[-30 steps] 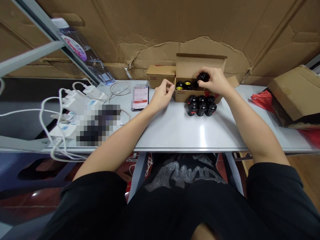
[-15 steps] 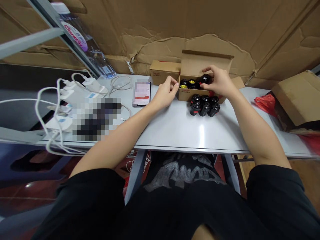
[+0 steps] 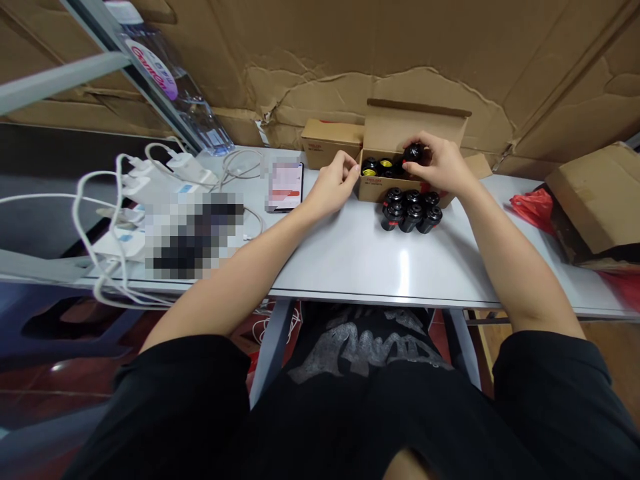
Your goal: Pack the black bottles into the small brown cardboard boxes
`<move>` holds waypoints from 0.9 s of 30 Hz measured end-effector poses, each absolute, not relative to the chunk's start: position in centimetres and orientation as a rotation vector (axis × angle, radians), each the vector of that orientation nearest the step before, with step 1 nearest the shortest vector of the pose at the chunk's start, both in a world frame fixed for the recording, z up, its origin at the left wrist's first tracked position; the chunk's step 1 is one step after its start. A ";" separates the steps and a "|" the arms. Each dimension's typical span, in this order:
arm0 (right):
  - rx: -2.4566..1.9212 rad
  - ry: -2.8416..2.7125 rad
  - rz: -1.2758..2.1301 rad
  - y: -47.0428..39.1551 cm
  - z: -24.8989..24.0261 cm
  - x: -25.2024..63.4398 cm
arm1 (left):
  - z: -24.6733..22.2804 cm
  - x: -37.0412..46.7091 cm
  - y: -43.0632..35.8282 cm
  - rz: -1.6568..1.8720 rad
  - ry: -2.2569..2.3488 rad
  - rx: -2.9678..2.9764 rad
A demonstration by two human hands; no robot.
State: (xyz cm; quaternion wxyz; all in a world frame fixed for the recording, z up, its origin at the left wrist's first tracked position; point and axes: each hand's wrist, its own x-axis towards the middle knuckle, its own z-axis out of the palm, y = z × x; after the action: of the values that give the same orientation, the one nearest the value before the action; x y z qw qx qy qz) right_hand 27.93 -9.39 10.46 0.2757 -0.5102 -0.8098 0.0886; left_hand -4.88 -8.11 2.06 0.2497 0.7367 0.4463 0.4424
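Brace the left end of the open carton (image 3: 377,191) with the left hand (image 3: 333,187), fingers curled; whether they grip it cannot be told. Hold the black canister (image 3: 413,153) level in the right hand's (image 3: 440,161) fingertips, clear of adjacent units. It lies right of the left hand, at the carton's right half; six canisters (image 3: 412,218) stand on the near side.

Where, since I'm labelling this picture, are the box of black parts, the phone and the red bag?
Box of black parts (image 3: 371,191): head view, front wall.
Phone (image 3: 286,185): head view, screen.
Red bag (image 3: 534,208): head view, crumpled middle.
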 end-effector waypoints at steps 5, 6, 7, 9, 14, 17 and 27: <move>-1.325 -2.267 0.147 -8.6 10.1 28.4 | 2.2 -4.8 -8.2 1.192 1.218 2.006; -1.320 -2.277 0.152 -8.5 10.1 28.4 | 2.2 -4.8 -8.2 1.191 1.220 2.002; -1.319 -2.283 0.161 -8.5 10.1 28.4 | 2.2 -4.8 -8.2 1.192 1.220 1.998; -1.333 -2.277 0.185 -8.6 10.1 28.2 | 2.2 -4.8 -8.2 1.195 1.215 1.990; -1.364 -2.151 0.293 -8.9 10.1 28.0 | 2.2 -5.0 -8.2 1.190 1.216 1.995; -1.344 -2.102 0.318 -9.0 10.1 28.0 | 2.2 -5.0 -8.1 1.181 1.227 2.011; -1.365 -2.000 0.325 -9.2 10.1 27.9 | 2.4 -5.0 -8.3 1.179 1.222 2.023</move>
State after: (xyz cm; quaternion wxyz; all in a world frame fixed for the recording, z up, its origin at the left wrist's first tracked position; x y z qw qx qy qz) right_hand 27.94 -9.18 10.14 0.3421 -0.5251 -0.7692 0.1251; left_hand -5.02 -8.33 2.41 0.2478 0.7420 0.4482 0.4325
